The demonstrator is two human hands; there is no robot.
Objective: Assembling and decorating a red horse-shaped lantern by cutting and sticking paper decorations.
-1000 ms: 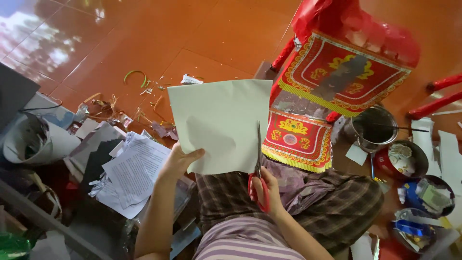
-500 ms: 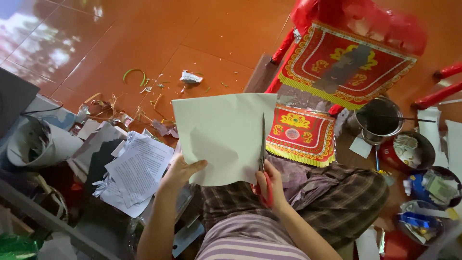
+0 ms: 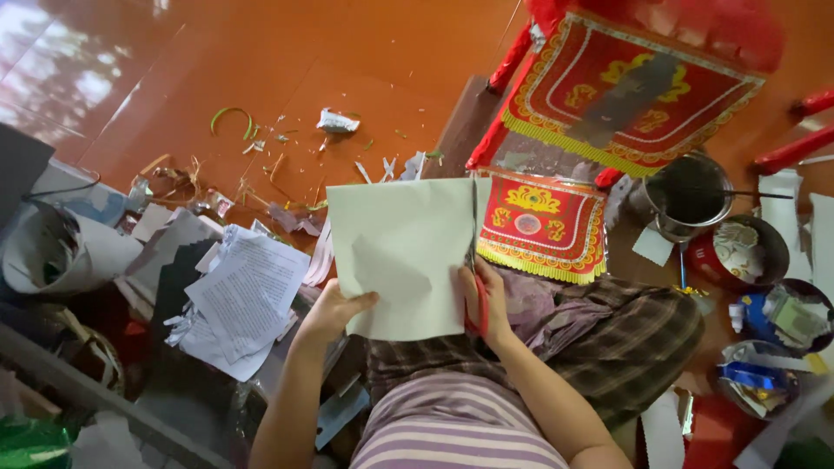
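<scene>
Glossy orange tiled floor (image 3: 217, 61), pale window reflections toward its far left corner. Paper scraps (image 3: 287, 152) scattered mid-floor. Red-and-gold ornamental paper structure (image 3: 625, 87) at far right. Metal pot (image 3: 686, 195) and bowls along the right edge.

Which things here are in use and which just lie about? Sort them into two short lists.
In use: left hand holding the pale paper sheet; right hand working red-handled scissors.

Lying about: printed pages, metal pot, red-and-gold decorated panel, floor scraps.
</scene>
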